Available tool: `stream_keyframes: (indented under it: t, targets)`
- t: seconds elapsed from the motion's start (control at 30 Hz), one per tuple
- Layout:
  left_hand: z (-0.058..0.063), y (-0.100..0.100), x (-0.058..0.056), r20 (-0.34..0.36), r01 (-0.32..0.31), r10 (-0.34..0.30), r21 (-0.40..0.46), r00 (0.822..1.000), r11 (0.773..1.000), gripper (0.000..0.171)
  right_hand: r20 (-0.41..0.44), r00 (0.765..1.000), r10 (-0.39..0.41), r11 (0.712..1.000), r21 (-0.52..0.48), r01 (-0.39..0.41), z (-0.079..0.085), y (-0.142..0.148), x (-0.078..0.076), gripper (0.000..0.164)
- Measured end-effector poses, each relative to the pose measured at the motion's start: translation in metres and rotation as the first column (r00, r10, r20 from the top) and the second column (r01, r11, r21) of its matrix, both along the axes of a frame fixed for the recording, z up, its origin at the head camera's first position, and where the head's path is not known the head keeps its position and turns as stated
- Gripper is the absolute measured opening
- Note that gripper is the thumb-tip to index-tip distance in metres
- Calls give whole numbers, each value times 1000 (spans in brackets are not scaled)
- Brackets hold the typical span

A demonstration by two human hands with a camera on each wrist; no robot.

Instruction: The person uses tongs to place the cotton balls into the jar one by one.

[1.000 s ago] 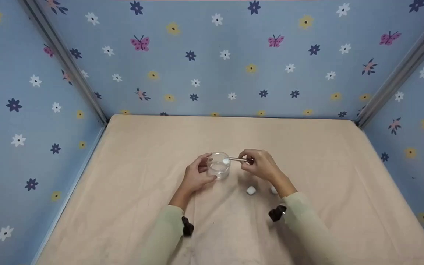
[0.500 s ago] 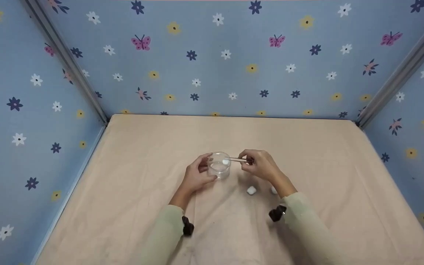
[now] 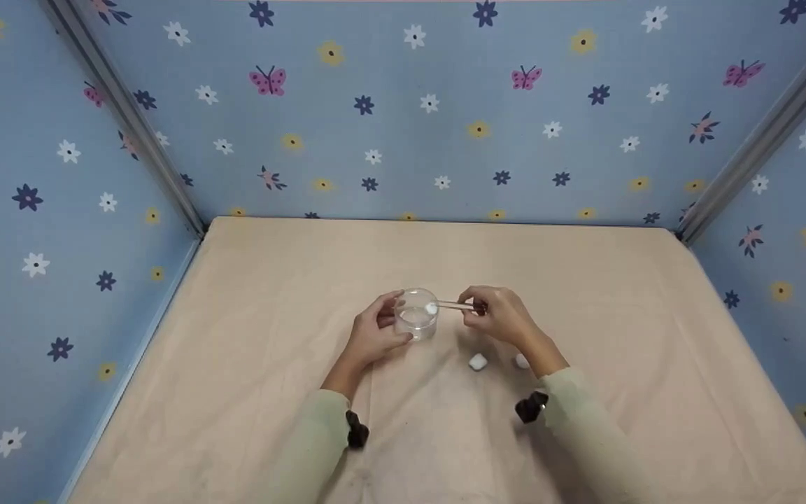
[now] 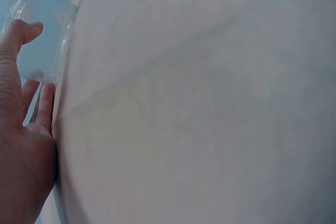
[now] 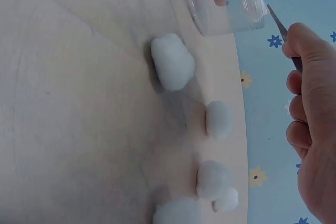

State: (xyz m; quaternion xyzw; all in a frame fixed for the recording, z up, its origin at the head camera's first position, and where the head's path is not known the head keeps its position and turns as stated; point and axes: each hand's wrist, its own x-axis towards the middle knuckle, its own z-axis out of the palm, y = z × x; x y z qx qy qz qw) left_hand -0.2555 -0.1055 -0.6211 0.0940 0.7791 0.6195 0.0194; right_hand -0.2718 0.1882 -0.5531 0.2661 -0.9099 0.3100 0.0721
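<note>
My left hand (image 3: pixel 375 336) grips a clear round plastic jar (image 3: pixel 415 329) from its left side, thumb at the front and fingers behind. In the left wrist view the jar (image 4: pixel 44 40) stands upright on the cloth. Pinched in my right hand (image 3: pixel 501 315) is a pair of tweezers (image 3: pixel 453 305), pointing left across the jar's rim. A white cotton ball (image 3: pixel 432 308) shows at the tweezer tips, at the right side of the jar's mouth. In the right wrist view this cotton ball (image 5: pixel 255 9) overlaps the rim.
Several loose cotton balls lie on the cloth-covered table (image 3: pixel 291 280); one cotton ball (image 3: pixel 478 362) sits in front of the right hand, another cotton ball (image 3: pixel 522 361) partly behind the wrist. Blue flower-patterned panels (image 3: pixel 403 161) enclose the back and sides.
The right hand and tweezers have shifted slightly to the right. My left hand and the jar stay where they were.
</note>
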Motion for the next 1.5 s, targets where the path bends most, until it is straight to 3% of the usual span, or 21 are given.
stream_keyframes:
  t: [0.57,0.83,1.5]
  targets:
    - [0,0,1,22,-20,20,-17,1000,1000,84,-84,996,5,1000,-7,-6,-1,25,1,24]
    - [0,0,1,8,-13,13,-12,1000,1000,83,-16,1000,9,999,-36,-10,2,41,4,26]
    - [-2,1,-1,1,-22,22,-8,1000,1000,83,-12,1000,29,1000,7,-29,8,78,7,21]
